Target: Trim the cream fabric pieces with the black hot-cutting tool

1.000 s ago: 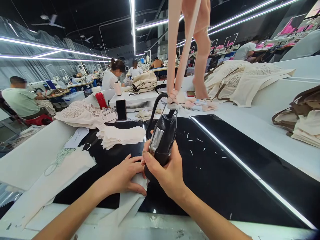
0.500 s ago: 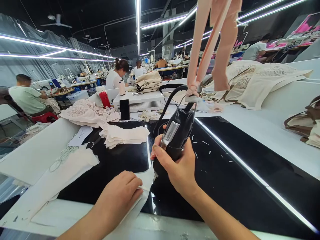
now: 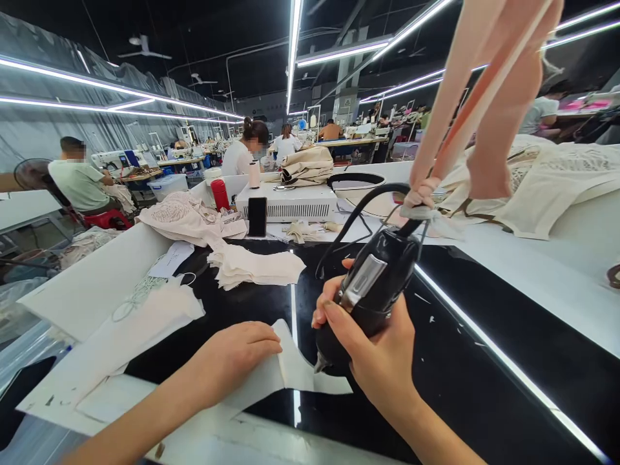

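Note:
My right hand [image 3: 375, 342] is wrapped round a black corded electric hand cutter [image 3: 371, 284] with a silver lever on its side. The cutter tilts, its pointed metal tip [image 3: 318, 365] low beside the edge of a cream fabric piece [image 3: 303, 371]. My left hand [image 3: 237, 358] is closed on the left part of that fabric, fingers together and pressing down; the thumb is mostly hidden. Under the fabric lies the glossy black work surface [image 3: 252, 300]. A knotted pink fabric strip [image 3: 445, 139] rises from the cutter's top, near its black cord [image 3: 361, 210].
Stacked cream pieces [image 3: 256, 266] lie ahead, with more fabric [image 3: 169, 310] at left. A phone [image 3: 257, 216] leans against a white box [image 3: 290, 206] beside a red bottle [image 3: 219, 194]. Lace garments [image 3: 547, 181] lie at right. Small scraps [image 3: 432, 319] dot the surface. Co-workers sit beyond.
The view has turned left. The cutter and right hand now appear further right. The fabric piece extends past the left fingertips to below the cutter, with more of it showing.

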A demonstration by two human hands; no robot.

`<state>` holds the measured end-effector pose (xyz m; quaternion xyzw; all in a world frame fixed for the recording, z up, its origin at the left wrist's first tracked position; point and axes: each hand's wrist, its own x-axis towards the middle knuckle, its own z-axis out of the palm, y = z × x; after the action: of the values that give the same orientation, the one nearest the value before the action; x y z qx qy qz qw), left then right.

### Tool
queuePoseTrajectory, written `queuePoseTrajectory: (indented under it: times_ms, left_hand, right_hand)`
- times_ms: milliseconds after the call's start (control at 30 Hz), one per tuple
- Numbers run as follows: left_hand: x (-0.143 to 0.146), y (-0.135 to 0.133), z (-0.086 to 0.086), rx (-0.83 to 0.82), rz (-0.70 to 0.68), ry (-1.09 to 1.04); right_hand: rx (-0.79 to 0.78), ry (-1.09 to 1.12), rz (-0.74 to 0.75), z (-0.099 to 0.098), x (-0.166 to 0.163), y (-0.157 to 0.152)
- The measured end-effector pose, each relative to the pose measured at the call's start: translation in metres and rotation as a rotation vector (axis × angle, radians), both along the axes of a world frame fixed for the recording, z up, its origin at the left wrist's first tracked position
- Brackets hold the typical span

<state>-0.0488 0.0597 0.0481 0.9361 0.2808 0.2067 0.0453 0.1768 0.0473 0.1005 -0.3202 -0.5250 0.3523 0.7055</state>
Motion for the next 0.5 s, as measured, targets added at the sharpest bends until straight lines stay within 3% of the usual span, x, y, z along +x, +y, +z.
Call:
queuePoseTrajectory:
  times_ms: [233, 500]
  left_hand:
    - [0.025, 0.021, -0.009, -0.079, 0.085, 0.013]
    - [0.019, 0.026, -0.013, -0.149, 0.072, 0.058]
  right_hand:
    - [0.041, -0.015, -0.041, 0.000, 0.009, -0.006]
    - [0.007, -0.036, -0.024, -0.010, 0.022, -0.014]
